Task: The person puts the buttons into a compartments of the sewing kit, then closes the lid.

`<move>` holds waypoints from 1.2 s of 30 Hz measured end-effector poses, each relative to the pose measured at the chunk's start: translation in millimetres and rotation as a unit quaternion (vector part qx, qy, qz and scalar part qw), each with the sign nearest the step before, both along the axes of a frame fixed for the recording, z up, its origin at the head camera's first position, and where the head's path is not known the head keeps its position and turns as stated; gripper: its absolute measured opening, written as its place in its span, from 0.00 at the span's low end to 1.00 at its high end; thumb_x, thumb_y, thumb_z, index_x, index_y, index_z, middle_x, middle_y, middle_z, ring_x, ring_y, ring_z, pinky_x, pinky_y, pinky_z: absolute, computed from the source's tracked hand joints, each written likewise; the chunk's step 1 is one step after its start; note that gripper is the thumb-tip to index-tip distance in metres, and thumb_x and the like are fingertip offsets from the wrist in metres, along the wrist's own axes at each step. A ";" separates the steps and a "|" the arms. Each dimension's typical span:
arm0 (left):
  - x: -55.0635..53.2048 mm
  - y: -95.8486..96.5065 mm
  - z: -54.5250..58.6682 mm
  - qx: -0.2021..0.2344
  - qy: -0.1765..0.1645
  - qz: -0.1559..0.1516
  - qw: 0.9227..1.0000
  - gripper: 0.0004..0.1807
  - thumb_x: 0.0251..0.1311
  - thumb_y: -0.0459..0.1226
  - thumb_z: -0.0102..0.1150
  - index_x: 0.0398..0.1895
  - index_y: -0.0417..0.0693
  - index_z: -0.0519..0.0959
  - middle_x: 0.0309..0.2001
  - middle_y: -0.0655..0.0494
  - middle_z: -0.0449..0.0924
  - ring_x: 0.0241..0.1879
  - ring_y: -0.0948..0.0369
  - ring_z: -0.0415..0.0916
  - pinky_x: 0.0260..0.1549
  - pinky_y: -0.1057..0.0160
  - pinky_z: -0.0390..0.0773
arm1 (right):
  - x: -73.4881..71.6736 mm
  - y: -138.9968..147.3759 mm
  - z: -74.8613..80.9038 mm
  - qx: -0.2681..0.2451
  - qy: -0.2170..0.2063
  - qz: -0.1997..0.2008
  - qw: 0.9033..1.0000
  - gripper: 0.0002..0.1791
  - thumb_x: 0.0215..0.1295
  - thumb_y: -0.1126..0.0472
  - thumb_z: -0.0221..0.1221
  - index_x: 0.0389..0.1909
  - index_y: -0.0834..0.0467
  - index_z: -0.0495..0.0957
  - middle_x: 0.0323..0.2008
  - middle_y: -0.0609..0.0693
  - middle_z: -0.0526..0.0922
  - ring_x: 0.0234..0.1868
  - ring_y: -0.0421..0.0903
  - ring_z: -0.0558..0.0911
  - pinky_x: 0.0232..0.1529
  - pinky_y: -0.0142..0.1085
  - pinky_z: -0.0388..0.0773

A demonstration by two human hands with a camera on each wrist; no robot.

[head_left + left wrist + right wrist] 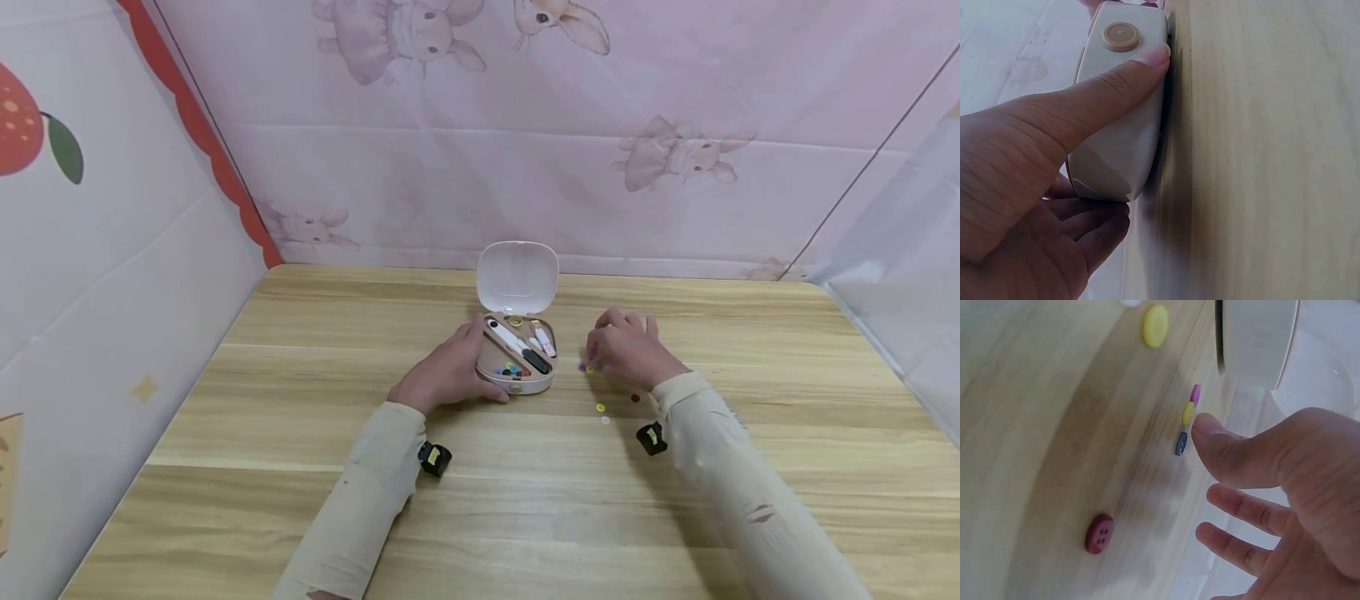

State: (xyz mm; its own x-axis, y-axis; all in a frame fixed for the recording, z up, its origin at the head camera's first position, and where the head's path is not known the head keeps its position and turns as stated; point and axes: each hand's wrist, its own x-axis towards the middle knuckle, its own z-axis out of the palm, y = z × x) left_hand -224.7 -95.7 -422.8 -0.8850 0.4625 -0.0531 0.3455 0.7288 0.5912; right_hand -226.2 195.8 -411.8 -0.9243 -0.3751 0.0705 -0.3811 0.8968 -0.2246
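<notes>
"Now, where is the white box (534, 387) to be found?"

"It is seen on the wooden table (525, 517), with its lid (517, 279) raised at the back."

"And how is it held?"

"It is gripped by the left hand (448, 375): the thumb is laid along the front wall, near the brown clasp (1121, 35), and the other fingers are set against the left side."

"What is contained in it?"

"A white and black tool (517, 343) is laid slantwise across the middle. Small coloured buttons (514, 368) are gathered in the front left compartment, a gold round piece (514, 320) is seen at the back, and a white item (543, 340) is lodged on the right."

"Is anything pinched by the right hand (633, 350)?"

"Nothing held can be made out. The thumb and visible fingers are spread apart, and the index fingertip is hidden. The hand is poised low over the table, right of the box."

"Which loose buttons are found there?"

"Near the thumb tip, a purple button (1195, 394), a yellow button (1189, 413) and a dark blue button (1181, 444) are lined up close together. A dark red button (1099, 534) is seen apart from them. Nearer the person, a second yellow button (1155, 325) and a white button (605, 421) are seen side by side."
</notes>
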 end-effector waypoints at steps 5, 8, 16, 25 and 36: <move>-0.6 -0.3 -1.3 -0.001 0.004 -0.002 1.000 0.72 0.48 0.51 0.80 0.81 0.40 0.35 0.78 0.39 0.49 0.74 0.52 0.55 0.72 0.53 0.57 | -0.5 -1.1 -2.0 0.002 -0.007 -0.005 1.000 0.06 0.58 0.64 0.71 0.29 0.50 0.85 0.56 0.60 0.75 0.57 0.67 0.69 0.58 0.67 0.54; -0.8 -0.3 -1.1 -0.001 0.003 -0.002 1.000 0.72 0.48 0.51 0.80 0.81 0.40 0.35 0.78 0.39 0.49 0.74 0.52 0.55 0.72 0.54 0.57 | -0.3 -1.3 -2.1 0.002 -0.008 -0.004 1.000 0.06 0.58 0.64 0.71 0.29 0.49 0.85 0.55 0.59 0.76 0.56 0.66 0.69 0.58 0.67 0.54; 1.4 0.1 3.4 -0.002 -0.004 -0.001 1.000 0.72 0.49 0.51 0.80 0.81 0.39 0.34 0.78 0.39 0.48 0.75 0.51 0.53 0.72 0.53 0.56 | 0.4 -0.7 -0.6 -0.004 -0.017 -0.003 1.000 0.07 0.59 0.66 0.69 0.30 0.49 0.86 0.55 0.58 0.76 0.56 0.65 0.69 0.58 0.67 0.53; 2.3 -0.8 5.8 0.003 -0.012 -0.003 1.000 0.72 0.50 0.50 0.79 0.81 0.39 0.33 0.79 0.39 0.47 0.75 0.51 0.52 0.73 0.53 0.56 | 1.4 -2.5 0.0 -0.013 -0.029 -0.006 0.999 0.08 0.59 0.70 0.68 0.32 0.52 0.87 0.56 0.59 0.75 0.58 0.66 0.69 0.63 0.72 0.48; 2.6 -1.0 6.1 0.004 -0.012 -0.007 1.000 0.71 0.50 0.50 0.79 0.81 0.39 0.33 0.79 0.40 0.46 0.75 0.51 0.52 0.73 0.53 0.55 | 0.6 -4.7 -2.6 0.015 -0.018 -0.004 1.000 0.07 0.56 0.68 0.70 0.30 0.51 0.86 0.57 0.57 0.74 0.56 0.64 0.70 0.59 0.67 0.53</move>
